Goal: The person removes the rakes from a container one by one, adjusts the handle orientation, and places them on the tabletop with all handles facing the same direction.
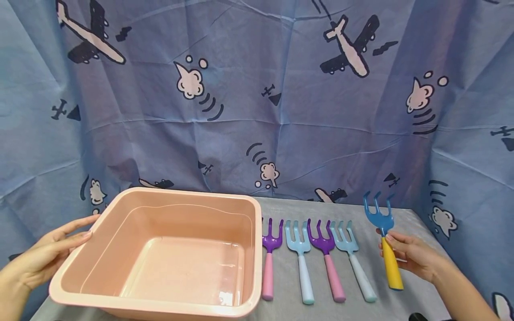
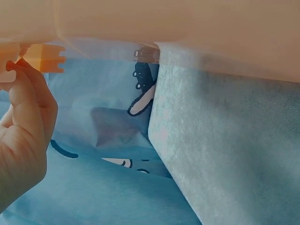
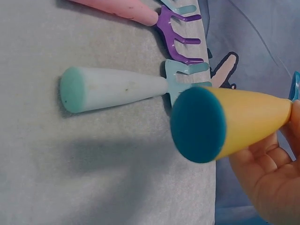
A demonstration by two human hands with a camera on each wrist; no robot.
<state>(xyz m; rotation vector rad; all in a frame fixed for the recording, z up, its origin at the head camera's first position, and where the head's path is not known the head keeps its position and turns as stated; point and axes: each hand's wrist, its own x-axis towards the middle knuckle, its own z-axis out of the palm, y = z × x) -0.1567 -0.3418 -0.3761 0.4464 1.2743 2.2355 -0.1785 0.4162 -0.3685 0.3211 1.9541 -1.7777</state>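
Observation:
My left hand (image 1: 48, 254) pinches the left rim of a peach plastic basin (image 1: 160, 303). In the left wrist view, the fingers (image 2: 30, 101) curl at the orange lip under the basin's wall (image 2: 187, 28). A hand rake with blue tines (image 1: 379, 218) and a yellow handle (image 3: 253, 115) is held upright above the table by my right hand (image 1: 417, 256), which grips it near the neck. Nearest to it on the table lies a light blue hand rake (image 1: 359, 267) with a pale handle.
Beside the basin lie a purple rake with a pink handle (image 1: 268, 276), a light blue rake (image 1: 303, 267) and another purple rake (image 1: 331, 267), roughly in a row. The grey table (image 1: 417, 294) ends at a blue curtain (image 1: 241, 147) printed with planes.

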